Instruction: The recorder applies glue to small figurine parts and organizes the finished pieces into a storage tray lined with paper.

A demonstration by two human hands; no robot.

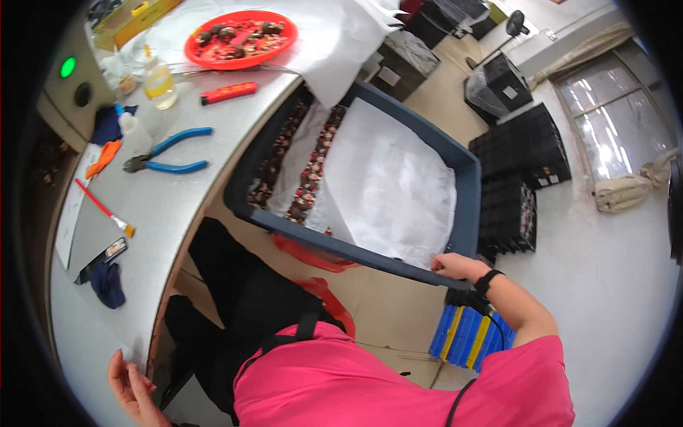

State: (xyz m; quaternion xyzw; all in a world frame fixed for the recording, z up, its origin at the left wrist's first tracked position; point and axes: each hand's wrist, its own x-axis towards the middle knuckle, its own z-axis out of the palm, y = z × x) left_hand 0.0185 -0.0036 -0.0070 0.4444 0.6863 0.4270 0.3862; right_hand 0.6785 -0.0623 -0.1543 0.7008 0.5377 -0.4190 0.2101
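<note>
My right hand is closed at the near right corner of a grey-blue plastic bin, its fingers pinched on the edge of a white sheet. That sheet covers most of the bin's inside. Along the bin's left part, rows of small dark, red and pale pieces show beside the sheet, with another white strip between them. Low at the left, my left hand is by the table's edge, fingers loosely bent and apart, with nothing visible in it.
On the metal table lie blue-handled cutters, a red marker-like stick, a brush, a squeeze bottle and a red plate of small pieces. Black crates and a blue-yellow crate stand to the right.
</note>
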